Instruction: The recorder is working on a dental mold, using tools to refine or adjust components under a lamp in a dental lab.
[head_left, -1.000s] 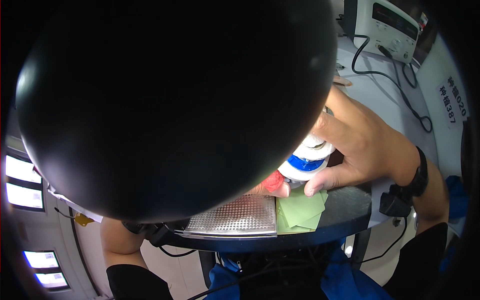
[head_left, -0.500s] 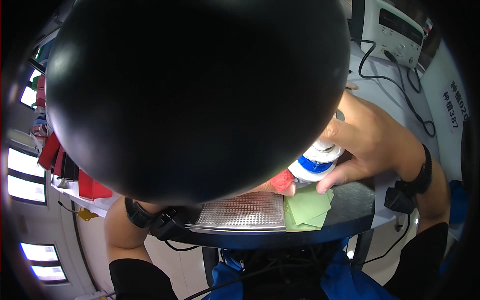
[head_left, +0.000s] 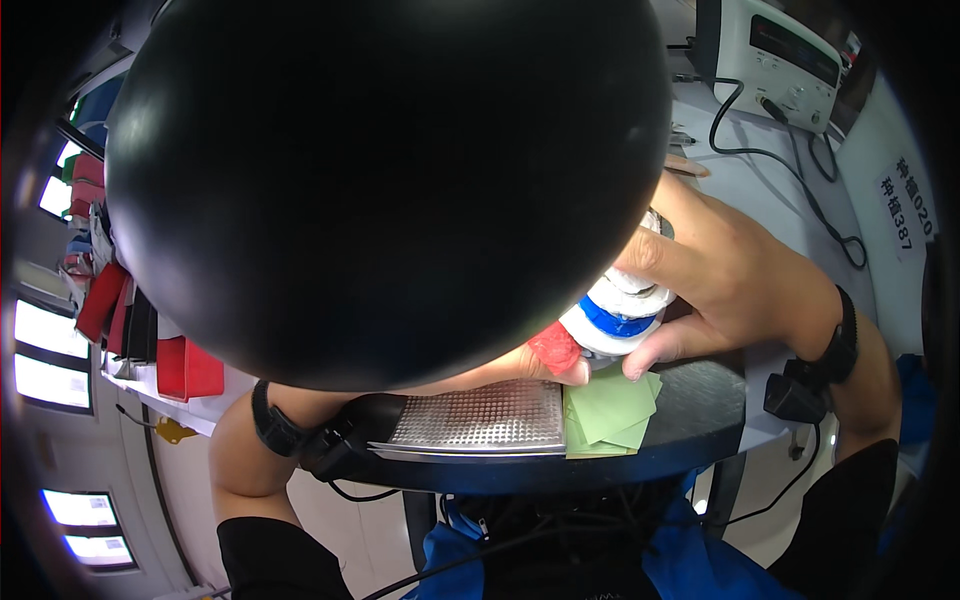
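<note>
At 3 o'clock of the dome point(head_left: 390, 180), right hand point(head_left: 730, 280) still gripping white-and-blue tape rolls point(head_left: 620, 310), left hand point(head_left: 520, 370) grip can't tell, view shifted right.

right hand point(head_left: 735, 285) comes in from the right, fingers curled in a grip with the thumb point(head_left: 668, 352) tucked underneath, dark band on the wrist. left hand point(head_left: 540, 366) is mostly hidden, forearm bent across, also wearing a dark wrist strap

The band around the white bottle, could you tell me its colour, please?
Blue band, head view.
</note>
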